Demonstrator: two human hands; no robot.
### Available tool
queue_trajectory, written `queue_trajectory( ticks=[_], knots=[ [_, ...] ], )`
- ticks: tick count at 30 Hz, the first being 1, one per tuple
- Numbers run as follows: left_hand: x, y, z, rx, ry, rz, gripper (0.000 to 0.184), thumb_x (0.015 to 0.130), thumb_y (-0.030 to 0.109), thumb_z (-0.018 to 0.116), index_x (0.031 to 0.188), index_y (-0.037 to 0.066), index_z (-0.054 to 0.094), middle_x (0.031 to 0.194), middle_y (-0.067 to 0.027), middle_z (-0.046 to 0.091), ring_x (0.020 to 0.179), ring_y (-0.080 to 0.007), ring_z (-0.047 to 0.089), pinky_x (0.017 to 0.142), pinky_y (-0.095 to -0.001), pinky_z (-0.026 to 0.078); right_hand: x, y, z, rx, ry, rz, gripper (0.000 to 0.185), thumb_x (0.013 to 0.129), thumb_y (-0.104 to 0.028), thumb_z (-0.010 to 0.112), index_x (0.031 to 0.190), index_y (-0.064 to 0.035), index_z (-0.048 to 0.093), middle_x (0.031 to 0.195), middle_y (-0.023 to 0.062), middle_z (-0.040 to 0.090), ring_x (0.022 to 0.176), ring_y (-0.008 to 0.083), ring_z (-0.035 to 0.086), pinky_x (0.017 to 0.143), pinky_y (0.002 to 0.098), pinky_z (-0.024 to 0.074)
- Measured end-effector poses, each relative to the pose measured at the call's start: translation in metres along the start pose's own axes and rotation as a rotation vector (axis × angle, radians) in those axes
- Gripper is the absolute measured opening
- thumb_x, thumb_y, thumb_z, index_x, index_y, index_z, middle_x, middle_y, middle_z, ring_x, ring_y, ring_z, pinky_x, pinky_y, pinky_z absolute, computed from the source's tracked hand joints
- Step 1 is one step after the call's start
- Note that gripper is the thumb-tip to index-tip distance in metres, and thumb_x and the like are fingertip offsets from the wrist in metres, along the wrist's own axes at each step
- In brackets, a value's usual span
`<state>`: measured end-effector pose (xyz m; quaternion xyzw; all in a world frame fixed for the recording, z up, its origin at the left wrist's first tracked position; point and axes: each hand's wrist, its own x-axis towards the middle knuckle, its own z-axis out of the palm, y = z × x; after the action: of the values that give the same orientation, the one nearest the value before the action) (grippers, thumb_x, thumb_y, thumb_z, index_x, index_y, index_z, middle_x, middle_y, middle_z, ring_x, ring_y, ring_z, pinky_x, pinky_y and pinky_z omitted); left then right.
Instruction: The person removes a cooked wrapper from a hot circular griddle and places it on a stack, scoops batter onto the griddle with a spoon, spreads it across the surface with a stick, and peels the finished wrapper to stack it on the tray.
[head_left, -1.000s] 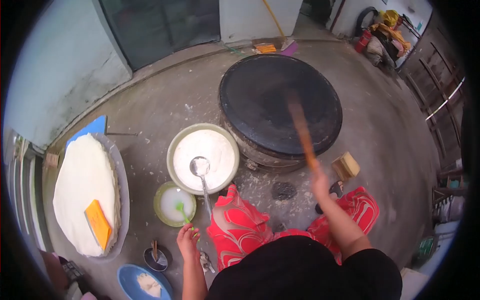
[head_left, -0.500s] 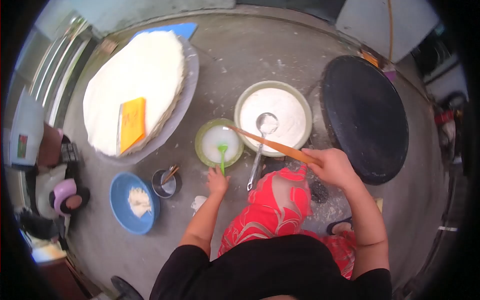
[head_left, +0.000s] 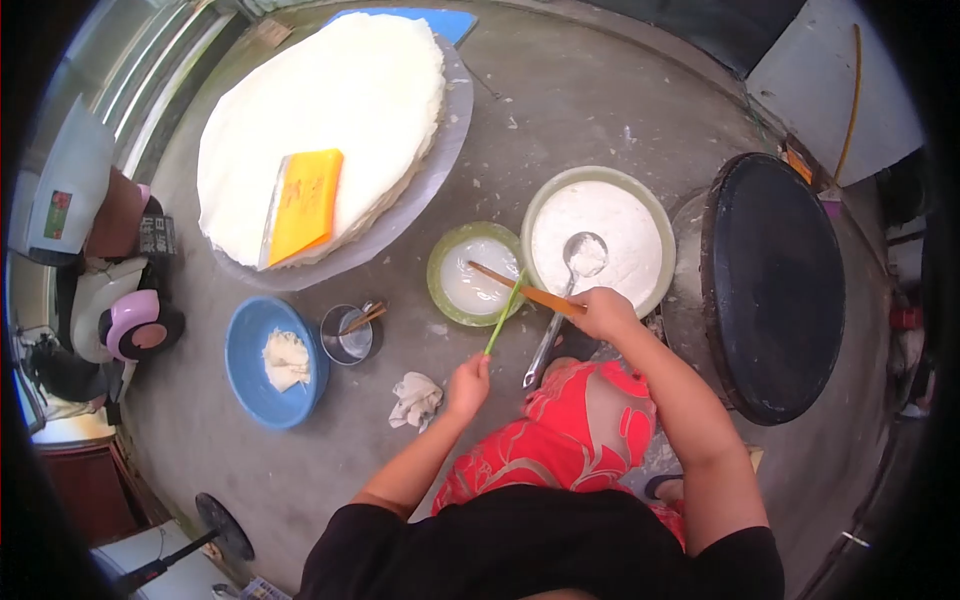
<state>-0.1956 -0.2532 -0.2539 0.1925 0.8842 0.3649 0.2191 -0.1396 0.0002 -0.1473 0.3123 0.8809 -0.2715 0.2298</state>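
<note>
My left hand (head_left: 468,386) is closed round the handle of a green utensil (head_left: 505,315), whose upper end meets the wooden spatula (head_left: 535,294). That spatula is gripped in my right hand (head_left: 606,314), its tip over the green bowl (head_left: 437,277) of whitish liquid. Beside this bowl a large basin (head_left: 661,227) holds white batter, with a metal ladle (head_left: 545,348) resting in it, its handle over the rim. To the right stands the round black griddle (head_left: 775,290).
A tall stack of white sheets (head_left: 330,100) with a yellow scraper (head_left: 306,205) lies upper left. Below it are a blue basin (head_left: 240,345) holding dough, a metal cup (head_left: 354,346) with sticks, and a crumpled cloth (head_left: 416,400).
The view has swung left. My right hand has brought the spatula from the griddle to the green bowl. My left hand has lifted the green utensil out of the liquid, against the spatula.
</note>
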Motion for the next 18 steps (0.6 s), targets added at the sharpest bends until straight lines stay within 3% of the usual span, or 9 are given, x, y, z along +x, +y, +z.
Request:
queue_trajectory(
  ticks=[2,8,12,14,18],
  knots=[
    [0.025,-0.030,0.024,-0.045,-0.025,-0.093,0.024,0.084,0.023,0.047,0.087,0.003,0.060,0.078,-0.0260,0.056,0.078,-0.0435,0.053,0.064,-0.0474,0.043,-0.007,-0.002,-0.005,-0.005,-0.046,0.036,0.035,0.069,-0.021,0.059,0.104,-0.0211,0.062,0.093,0.0105,0.062,0.086,0.0258,0.059,0.076,0.0352,0.0471],
    [0.083,-0.052,0.041,0.073,0.098,-0.157,0.023,0.084,0.021,0.047,0.085,0.002,0.060,0.079,-0.0248,0.057,0.077,-0.0422,0.054,0.067,-0.0477,0.043,-0.015,0.007,0.001,0.057,-0.010,0.038,0.035,0.069,-0.021,0.059,0.104,-0.0205,0.062,0.089,0.0114,0.063,0.083,0.0265,0.060,0.074,0.0358,0.0475],
    [0.069,-0.032,0.018,0.071,0.087,-0.152,0.023,0.083,0.019,0.048,0.084,-0.001,0.060,0.078,-0.0244,0.057,0.077,-0.0416,0.055,0.064,-0.0433,0.044,-0.016,0.007,0.002,0.076,-0.002,0.013,0.035,0.069,-0.022,0.059,0.104,-0.0196,0.062,0.087,0.0115,0.063,0.082,0.0271,0.060,0.073,0.0363,0.0476],
    [0.038,-0.014,0.018,-0.011,0.061,-0.006,0.022,0.083,0.017,0.046,0.082,0.000,0.060,0.078,-0.0247,0.057,0.078,-0.0413,0.055,0.067,-0.0460,0.044,-0.015,0.003,0.002,0.040,0.016,0.004,0.036,0.068,-0.022,0.060,0.104,-0.0179,0.062,0.087,0.0117,0.063,0.081,0.0275,0.060,0.073,0.0364,0.0475],
    [0.056,-0.039,0.031,0.004,0.033,-0.088,0.023,0.084,0.016,0.045,0.084,-0.001,0.060,0.080,-0.0249,0.057,0.079,-0.0406,0.055,0.067,-0.0441,0.045,-0.015,0.006,0.005,0.039,0.011,-0.025,0.036,0.069,-0.022,0.060,0.104,-0.0166,0.062,0.087,0.0123,0.063,0.081,0.0276,0.060,0.073,0.0363,0.0474]
  ],
)
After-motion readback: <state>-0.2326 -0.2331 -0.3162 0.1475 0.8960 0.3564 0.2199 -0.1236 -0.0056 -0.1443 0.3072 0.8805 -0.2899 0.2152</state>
